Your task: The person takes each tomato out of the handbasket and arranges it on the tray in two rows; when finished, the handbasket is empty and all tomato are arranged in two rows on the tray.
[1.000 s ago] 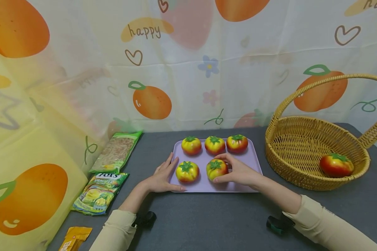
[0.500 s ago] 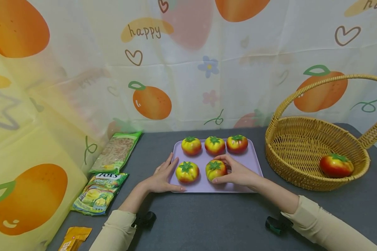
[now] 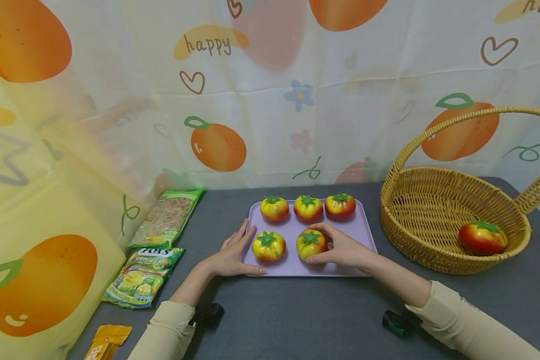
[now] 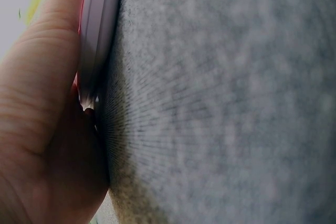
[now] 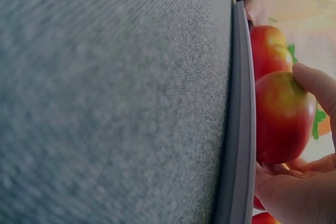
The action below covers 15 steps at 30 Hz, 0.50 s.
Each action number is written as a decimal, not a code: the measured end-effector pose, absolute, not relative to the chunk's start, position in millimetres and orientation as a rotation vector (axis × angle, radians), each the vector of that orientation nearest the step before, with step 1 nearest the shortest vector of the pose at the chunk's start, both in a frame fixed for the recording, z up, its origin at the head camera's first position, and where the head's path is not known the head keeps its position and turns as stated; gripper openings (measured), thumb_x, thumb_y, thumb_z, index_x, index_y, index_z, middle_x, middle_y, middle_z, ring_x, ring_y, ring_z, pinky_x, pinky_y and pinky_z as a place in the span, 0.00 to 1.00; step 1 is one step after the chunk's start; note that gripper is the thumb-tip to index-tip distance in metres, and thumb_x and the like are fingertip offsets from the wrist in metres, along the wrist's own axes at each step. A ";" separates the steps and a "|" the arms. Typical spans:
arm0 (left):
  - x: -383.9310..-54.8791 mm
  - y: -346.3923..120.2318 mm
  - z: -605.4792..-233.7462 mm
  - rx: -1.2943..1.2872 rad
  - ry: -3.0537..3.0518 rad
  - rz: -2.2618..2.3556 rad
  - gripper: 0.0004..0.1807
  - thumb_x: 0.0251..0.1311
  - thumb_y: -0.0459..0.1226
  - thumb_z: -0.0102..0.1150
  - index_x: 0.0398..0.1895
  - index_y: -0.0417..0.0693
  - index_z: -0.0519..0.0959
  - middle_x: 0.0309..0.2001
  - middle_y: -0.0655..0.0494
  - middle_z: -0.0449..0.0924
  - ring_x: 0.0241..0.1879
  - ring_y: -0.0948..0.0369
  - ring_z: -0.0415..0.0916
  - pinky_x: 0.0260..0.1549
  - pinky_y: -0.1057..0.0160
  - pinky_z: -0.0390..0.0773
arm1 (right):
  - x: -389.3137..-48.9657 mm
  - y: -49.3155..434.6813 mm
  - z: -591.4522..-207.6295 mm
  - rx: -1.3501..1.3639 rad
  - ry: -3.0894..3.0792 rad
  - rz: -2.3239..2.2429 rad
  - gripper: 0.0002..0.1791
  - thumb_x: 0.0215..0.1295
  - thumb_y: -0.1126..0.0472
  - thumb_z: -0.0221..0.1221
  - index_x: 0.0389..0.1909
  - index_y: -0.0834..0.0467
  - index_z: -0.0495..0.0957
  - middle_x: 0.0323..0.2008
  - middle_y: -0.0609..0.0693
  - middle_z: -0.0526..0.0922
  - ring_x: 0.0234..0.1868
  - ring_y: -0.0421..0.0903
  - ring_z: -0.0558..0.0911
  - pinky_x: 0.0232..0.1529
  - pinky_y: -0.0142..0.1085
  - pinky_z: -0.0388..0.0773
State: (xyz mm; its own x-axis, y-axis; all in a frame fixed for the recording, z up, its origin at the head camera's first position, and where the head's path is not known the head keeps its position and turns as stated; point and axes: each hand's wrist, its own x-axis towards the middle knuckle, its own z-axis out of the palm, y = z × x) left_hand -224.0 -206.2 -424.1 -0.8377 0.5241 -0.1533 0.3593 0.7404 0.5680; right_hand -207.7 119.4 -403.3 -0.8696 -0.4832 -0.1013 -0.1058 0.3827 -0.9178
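Note:
In the head view my right hand (image 3: 342, 246) holds a red-and-yellow tomato (image 3: 311, 244) with a green leafy top, thumb on the near side and fingers round the far side. The tomato is at the front middle of a lilac tray (image 3: 292, 270); the right wrist view shows its underside at the tray rim. To its left sits another tomato (image 3: 268, 247), and three more line the tray's back: left tomato (image 3: 274, 209), middle tomato (image 3: 308, 208), right tomato (image 3: 340, 207). My left hand (image 3: 232, 254), fingers spread, rests against the tray's left front corner, thumb along the front rim.
A wicker basket (image 3: 432, 257) with a tall handle stands at the right, one tomato (image 3: 483, 238) inside it. On the left lie a green-edged bag (image 3: 166, 220), a Fox's candy bag (image 3: 144, 277) and an orange packet (image 3: 108, 342). A printed curtain (image 3: 261, 125) hangs behind the dark table (image 3: 306, 315).
The right hand and its tomato have shifted very slightly left, then back to the right. The left hand, tray and other tomatoes have stayed in place.

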 end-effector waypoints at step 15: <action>-224.7 -206.2 -425.5 0.687 2.639 0.763 0.64 0.49 0.64 0.67 0.79 0.48 0.40 0.77 0.44 0.22 0.74 0.41 0.31 0.67 0.37 0.37 | -208.2 117.1 -406.3 -0.533 2.304 -1.469 0.44 0.56 0.52 0.71 0.69 0.58 0.61 0.62 0.57 0.71 0.61 0.53 0.70 0.65 0.52 0.62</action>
